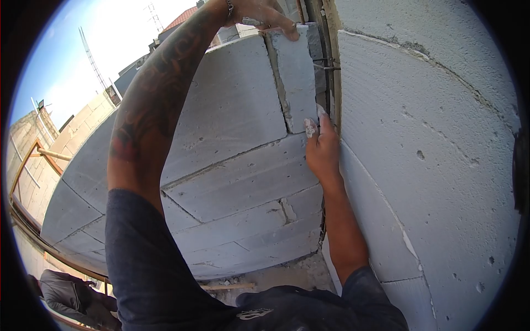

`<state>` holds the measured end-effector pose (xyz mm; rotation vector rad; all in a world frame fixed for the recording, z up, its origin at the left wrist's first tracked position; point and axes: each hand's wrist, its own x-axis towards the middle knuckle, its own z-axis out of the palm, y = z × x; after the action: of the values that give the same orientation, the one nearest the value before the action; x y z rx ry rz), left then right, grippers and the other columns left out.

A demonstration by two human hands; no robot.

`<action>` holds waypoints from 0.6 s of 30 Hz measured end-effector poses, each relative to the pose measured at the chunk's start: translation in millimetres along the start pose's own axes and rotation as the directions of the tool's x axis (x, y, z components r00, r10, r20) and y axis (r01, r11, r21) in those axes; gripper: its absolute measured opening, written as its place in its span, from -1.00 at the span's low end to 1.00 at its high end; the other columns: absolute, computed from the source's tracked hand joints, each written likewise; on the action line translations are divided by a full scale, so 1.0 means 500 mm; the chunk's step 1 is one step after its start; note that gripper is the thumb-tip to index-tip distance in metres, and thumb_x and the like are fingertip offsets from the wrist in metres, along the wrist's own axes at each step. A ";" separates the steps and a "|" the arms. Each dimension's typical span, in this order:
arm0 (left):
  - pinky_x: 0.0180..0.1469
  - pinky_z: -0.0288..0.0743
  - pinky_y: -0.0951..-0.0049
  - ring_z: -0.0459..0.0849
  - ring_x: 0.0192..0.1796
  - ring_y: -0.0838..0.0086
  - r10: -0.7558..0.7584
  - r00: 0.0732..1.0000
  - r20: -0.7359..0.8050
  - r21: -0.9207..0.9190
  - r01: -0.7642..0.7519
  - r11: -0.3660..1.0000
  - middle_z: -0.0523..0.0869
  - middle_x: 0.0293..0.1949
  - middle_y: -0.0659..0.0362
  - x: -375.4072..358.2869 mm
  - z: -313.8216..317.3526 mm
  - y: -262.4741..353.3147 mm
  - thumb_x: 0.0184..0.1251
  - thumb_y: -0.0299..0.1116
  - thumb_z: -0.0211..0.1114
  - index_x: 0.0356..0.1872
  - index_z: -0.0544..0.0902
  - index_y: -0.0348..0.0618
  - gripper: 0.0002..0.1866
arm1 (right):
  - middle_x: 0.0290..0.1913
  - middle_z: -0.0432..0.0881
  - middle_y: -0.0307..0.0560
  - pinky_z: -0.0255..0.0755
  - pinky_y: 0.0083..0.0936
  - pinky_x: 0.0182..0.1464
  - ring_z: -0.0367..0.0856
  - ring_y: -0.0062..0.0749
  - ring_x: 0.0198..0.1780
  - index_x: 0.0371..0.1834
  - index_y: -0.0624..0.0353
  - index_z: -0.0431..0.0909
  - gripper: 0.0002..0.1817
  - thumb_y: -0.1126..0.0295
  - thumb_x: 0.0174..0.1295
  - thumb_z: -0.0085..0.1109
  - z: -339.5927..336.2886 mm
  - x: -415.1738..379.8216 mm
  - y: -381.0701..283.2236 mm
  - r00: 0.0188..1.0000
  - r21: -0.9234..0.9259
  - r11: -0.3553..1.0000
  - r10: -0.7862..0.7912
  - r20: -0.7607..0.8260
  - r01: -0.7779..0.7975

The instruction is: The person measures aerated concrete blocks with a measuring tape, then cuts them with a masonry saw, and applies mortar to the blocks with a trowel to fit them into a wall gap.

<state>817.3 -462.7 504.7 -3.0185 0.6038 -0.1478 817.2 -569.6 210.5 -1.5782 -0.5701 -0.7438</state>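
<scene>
A narrow light-grey concrete block piece (297, 77) stands upright in the top course of a block wall (232, 94), next to a gap by the corner. My left hand (268, 15) is over its top, with the thumb against its front face; the other fingers are partly out of view. Lower down, my right hand (324, 148) holds the piece's bottom right edge, thumb on the face and a finger at the side. Whitish dust or mortar coats the right thumb and fingertip. A rough vertical joint separates the piece from the large block on its left.
Another block wall (419, 149) rises close on my right. Thin rebar (327, 67) sticks out in the corner gap. A person in dark clothes (77, 298) is at the lower left. A wooden strip (227, 287) lies at the wall's foot.
</scene>
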 end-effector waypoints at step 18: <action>0.06 0.40 0.34 0.61 -0.07 0.20 -0.071 0.986 -0.149 -0.017 0.069 0.997 0.66 -0.20 -0.02 0.019 0.045 -0.046 -0.27 0.14 0.42 -0.14 0.63 -0.28 -0.27 | -0.04 0.44 0.42 0.27 -0.21 0.11 0.42 0.21 0.06 0.07 0.50 0.29 -0.59 0.39 0.26 -0.03 -0.009 0.010 0.019 0.998 0.098 0.995 -0.024 0.058 0.018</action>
<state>837.3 -444.6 484.9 -3.0614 0.5103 -0.3788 826.9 -575.7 208.2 -1.5096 -0.6573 -0.6769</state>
